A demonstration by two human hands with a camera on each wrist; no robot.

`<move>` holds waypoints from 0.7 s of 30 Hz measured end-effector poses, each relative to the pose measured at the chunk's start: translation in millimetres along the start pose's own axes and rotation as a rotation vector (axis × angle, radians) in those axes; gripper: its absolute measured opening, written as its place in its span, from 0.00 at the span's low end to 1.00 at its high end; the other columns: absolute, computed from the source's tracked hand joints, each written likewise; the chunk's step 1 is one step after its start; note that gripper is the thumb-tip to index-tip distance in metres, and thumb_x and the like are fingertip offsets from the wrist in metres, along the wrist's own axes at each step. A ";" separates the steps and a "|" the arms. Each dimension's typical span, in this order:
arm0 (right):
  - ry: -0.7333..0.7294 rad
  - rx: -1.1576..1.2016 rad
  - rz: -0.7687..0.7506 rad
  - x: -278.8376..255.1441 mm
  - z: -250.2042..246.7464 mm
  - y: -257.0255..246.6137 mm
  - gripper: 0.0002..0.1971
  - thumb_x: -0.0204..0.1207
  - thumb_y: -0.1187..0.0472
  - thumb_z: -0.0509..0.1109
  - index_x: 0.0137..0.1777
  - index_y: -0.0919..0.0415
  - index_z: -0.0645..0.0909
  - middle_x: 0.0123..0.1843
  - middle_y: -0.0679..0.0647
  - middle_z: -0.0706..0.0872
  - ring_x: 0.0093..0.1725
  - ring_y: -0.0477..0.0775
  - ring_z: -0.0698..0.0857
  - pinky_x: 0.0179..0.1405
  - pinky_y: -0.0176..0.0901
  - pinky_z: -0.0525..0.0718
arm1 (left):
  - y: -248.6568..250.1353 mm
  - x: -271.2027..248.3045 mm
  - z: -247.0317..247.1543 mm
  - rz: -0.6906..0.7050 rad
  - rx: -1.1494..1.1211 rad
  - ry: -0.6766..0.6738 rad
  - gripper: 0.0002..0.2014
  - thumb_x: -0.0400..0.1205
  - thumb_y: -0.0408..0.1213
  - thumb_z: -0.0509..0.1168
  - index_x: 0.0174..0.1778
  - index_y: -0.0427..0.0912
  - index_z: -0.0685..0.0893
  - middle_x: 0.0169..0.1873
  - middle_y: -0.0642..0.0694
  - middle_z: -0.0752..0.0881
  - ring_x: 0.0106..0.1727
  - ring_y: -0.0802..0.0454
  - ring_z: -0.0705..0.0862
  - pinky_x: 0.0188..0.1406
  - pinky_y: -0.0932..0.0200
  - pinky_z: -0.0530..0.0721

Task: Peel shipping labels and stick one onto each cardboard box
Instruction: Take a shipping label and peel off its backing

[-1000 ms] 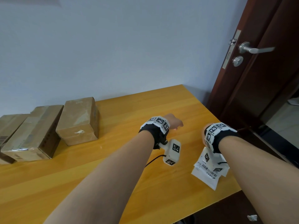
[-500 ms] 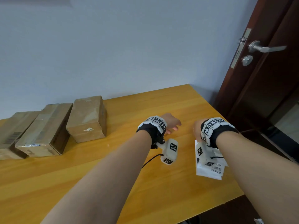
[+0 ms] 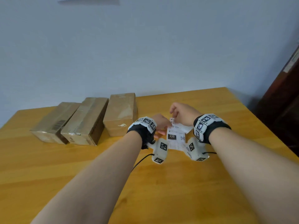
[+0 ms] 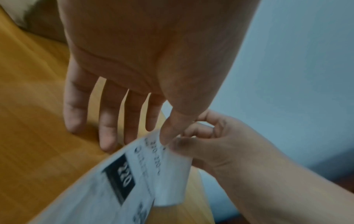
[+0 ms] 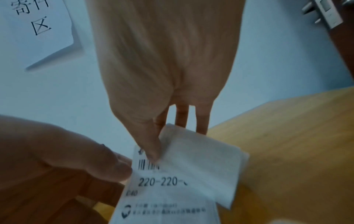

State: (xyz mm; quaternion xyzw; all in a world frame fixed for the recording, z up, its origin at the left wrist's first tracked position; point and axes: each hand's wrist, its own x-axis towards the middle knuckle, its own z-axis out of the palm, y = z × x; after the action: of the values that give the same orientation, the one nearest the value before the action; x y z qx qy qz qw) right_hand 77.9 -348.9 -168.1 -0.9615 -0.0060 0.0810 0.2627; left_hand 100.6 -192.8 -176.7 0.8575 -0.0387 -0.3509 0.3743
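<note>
Three brown cardboard boxes lie side by side at the back left of the table: right [image 3: 119, 113], middle [image 3: 85, 120], left [image 3: 55, 122]. In front of them both hands hold a white shipping label sheet [image 3: 175, 138] printed "220" above the wood. My left hand [image 3: 159, 134] pinches its left edge, thumb [image 4: 167, 136] on the printed face, fingers behind. My right hand [image 3: 174, 113] pinches the sheet's top corner [image 5: 201, 159], which is folded back, under its thumb [image 5: 151, 151]. The label's barcode [image 5: 147, 166] shows beside that thumb.
The yellow wooden table [image 3: 210, 183] has its right edge close to a dark brown door [image 3: 283, 102]. A pale blue wall stands behind the boxes, with a white paper sign [image 5: 38, 22] on it. Bare wood lies in front of my arms.
My right hand lifted the labels from the table's right edge and carried them left to the middle. My left hand, empty before, now holds the sheet. The view turned left.
</note>
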 end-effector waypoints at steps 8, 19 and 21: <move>0.127 0.024 0.041 17.1 5.6 -14.5 0.18 0.76 0.62 0.79 0.62 0.48 0.81 0.69 0.50 0.82 0.72 0.56 0.78 0.74 0.56 0.79 | -19.6 10.0 -16.3 -0.017 -0.102 0.108 0.24 0.90 0.34 0.67 0.84 0.42 0.74 0.63 0.39 0.93 0.46 0.49 0.89 0.38 0.55 0.86; -0.335 -0.275 0.387 -23.8 -8.5 -0.4 0.16 0.70 0.46 0.85 0.35 0.55 0.85 0.32 0.50 0.89 0.31 0.51 0.85 0.33 0.40 0.83 | -21.5 20.3 -4.2 0.000 -0.109 0.151 0.18 0.88 0.32 0.71 0.75 0.42 0.85 0.63 0.42 0.93 0.50 0.50 0.87 0.30 0.64 0.81; -0.412 -0.396 0.419 -28.6 -6.9 4.6 0.21 0.60 0.37 0.87 0.37 0.52 0.88 0.37 0.50 0.92 0.38 0.54 0.90 0.46 0.48 0.90 | -21.4 19.0 -2.2 0.004 -0.109 0.170 0.19 0.87 0.32 0.72 0.75 0.43 0.85 0.64 0.42 0.92 0.52 0.51 0.88 0.28 0.64 0.80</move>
State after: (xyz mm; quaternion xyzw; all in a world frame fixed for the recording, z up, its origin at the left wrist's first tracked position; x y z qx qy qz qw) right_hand 50.6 -358.0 -160.2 -0.9377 0.1229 0.3224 0.0419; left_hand 112.1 -182.3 -200.8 0.8626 0.0108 -0.2776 0.4228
